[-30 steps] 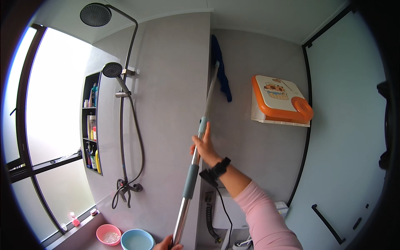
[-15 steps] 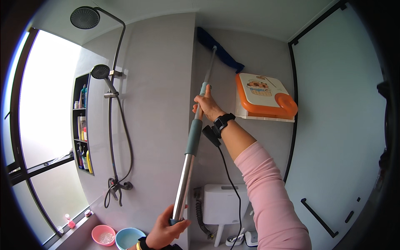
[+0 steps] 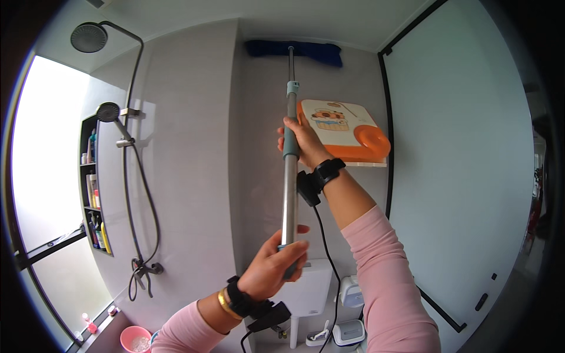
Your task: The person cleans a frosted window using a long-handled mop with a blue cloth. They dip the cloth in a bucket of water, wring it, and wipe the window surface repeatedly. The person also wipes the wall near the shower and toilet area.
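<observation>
Below-left of the orange-and-white box [image 3: 336, 122], gripping the pole [image 3: 290, 197] low with the left hand [image 3: 269, 267]; above-left of it, holding up the blue mop head [image 3: 301, 50]; at its left edge, clasping higher with the right hand [image 3: 310, 143]. Seemingly mid-work; no telling the share done or left.

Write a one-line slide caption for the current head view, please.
Left hand and right hand grip a silver pole, its blue cloth head held near the ceiling.
</observation>
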Demonstrator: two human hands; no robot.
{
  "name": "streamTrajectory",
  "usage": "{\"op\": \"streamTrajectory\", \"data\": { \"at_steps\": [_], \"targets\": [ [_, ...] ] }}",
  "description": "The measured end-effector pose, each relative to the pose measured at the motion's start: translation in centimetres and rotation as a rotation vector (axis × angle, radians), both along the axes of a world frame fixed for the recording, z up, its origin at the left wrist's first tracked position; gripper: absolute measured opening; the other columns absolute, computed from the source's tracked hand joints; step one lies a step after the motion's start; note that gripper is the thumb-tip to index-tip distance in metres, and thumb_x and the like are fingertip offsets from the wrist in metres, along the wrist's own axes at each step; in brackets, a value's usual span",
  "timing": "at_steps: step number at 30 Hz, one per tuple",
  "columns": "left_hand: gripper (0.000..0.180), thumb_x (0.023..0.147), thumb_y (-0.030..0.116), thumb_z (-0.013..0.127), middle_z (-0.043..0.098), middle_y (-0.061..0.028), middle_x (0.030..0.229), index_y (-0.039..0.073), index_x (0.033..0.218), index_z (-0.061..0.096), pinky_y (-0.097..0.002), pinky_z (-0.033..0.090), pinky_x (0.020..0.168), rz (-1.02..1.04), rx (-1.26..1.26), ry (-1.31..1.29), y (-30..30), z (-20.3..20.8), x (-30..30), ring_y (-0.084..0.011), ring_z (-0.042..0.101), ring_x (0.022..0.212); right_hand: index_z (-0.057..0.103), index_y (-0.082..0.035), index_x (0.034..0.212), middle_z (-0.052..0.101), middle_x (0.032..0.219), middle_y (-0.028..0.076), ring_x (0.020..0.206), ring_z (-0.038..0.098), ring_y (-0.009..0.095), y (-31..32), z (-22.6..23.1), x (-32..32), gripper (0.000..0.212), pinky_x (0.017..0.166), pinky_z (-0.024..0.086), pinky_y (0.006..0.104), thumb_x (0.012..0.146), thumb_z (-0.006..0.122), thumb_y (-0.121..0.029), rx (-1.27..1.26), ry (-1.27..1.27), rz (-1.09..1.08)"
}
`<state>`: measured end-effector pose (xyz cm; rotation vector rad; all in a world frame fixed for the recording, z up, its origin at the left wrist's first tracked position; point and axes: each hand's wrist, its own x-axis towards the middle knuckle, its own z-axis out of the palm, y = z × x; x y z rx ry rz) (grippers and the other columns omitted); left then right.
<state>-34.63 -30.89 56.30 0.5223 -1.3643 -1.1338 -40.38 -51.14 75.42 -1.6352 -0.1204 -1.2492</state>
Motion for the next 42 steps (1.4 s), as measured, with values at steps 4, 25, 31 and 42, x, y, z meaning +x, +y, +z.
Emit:
{"op": "streamTrajectory", "data": {
  "at_steps": [4, 25, 31, 42],
  "targets": [
    [0.034, 0.093, 0.015, 0.059, 0.051, -0.0038, 0.072, 0.001, 0.122, 0.046, -0.0263, 0.039, 0.051, -0.064, 0.019, -0.076, -5.2, 0.1, -5.6, -0.0107, 0.045, 0.057, 0.035, -0.015, 0.129, 0.052, 0.088, 0.007, 0.061, 0.057, 0.012, -3.1, 0.6, -5.8, 0.044, 0.051, 0.054, 0.0282, 0.094, 0.058, -0.030, -0.038, 0.135, -0.114],
    [0.022, 0.092, 0.014, 0.064, 0.051, -0.0021, 0.069, 0.006, 0.102, 0.047, -0.0241, 0.039, 0.047, -0.029, 0.285, -0.240, -6.3, -8.9, -11.7, -0.0099, 0.048, 0.055, 0.004, -0.026, 0.150, 0.052, 0.087, 0.009, 0.063, 0.061, 0.017, -5.8, -12.1, -16.6, 0.070, 0.055, 0.056, 0.0356, 0.098, 0.048, -0.040, 0.069, 0.139, -0.256],
    [0.023, 0.091, 0.015, 0.065, 0.051, -0.0016, 0.071, 0.006, 0.101, 0.046, -0.0241, 0.040, 0.053, -0.216, 0.417, -0.226, 0.4, -11.5, -8.5, -0.0096, 0.050, 0.058, -0.007, -0.028, 0.151, 0.053, 0.091, 0.008, 0.066, 0.059, 0.017, 0.4, -15.7, -14.7, 0.078, 0.056, 0.055, 0.0351, 0.098, 0.048, -0.041, 0.173, 0.189, -0.248],
    [0.025, 0.091, 0.017, 0.064, 0.051, -0.0009, 0.072, 0.006, 0.103, 0.045, -0.0232, 0.038, 0.049, -0.150, 0.199, -0.198, 4.4, -7.2, 0.5, -0.0091, 0.048, 0.056, 0.015, -0.023, 0.146, 0.053, 0.090, 0.008, 0.065, 0.060, 0.017, 4.4, -9.8, -3.9, 0.063, 0.056, 0.056, 0.0346, 0.097, 0.052, -0.036, 0.080, 0.220, -0.274]
  ]
}}
